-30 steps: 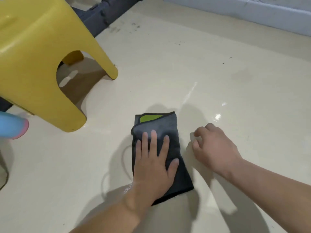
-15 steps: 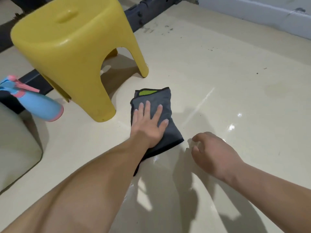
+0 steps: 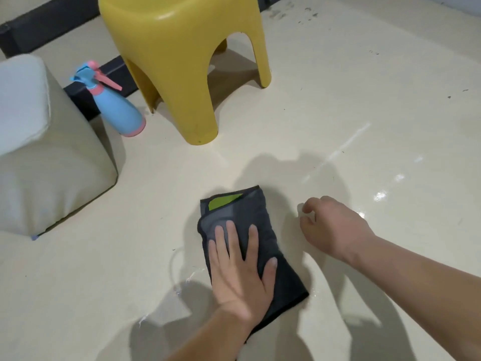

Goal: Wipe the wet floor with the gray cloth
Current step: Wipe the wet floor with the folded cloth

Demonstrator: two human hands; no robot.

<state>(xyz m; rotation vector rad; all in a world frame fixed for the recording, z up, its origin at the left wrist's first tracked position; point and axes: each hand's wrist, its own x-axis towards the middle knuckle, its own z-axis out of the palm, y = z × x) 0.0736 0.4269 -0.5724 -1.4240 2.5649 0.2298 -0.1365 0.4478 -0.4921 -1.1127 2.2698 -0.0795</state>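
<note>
Where the view begins, nearest the camera, two bare forearms reach forward over a pale cream floor [image 3: 338, 100], one from the bottom edge and one from the right. The left hand [image 3: 242, 274] lies palm down on one gray cloth [image 3: 263, 230], its fingers [image 3: 253, 243] spread flat and straight, pressing rather than gripping. The cloth is folded into a rough rectangle lying flat on the floor, angled so that its near corner points toward the lower right; a single bright green patch [image 3: 223, 201] (perhaps a label or lining) shows at its far edge. Thin glints of water [image 3: 182, 285] sit on the floor just left of the cloth and hand. The right hand [image 3: 333, 227] rests just beside the cloth, to its right and not touching it, knuckles up, fingers curled loosely inward with their tips on or very near the floor, holding nothing. More wet shine [image 3: 380, 196] shows on the floor beyond this hand. Farther off on the left sits one cream cushion [image 3: 46, 162]. Beyond it stand one blue spray bottle [image 3: 117, 110] with a pink trigger and base, and, just beside it to the right, one yellow plastic stool [image 3: 182, 48].
</note>
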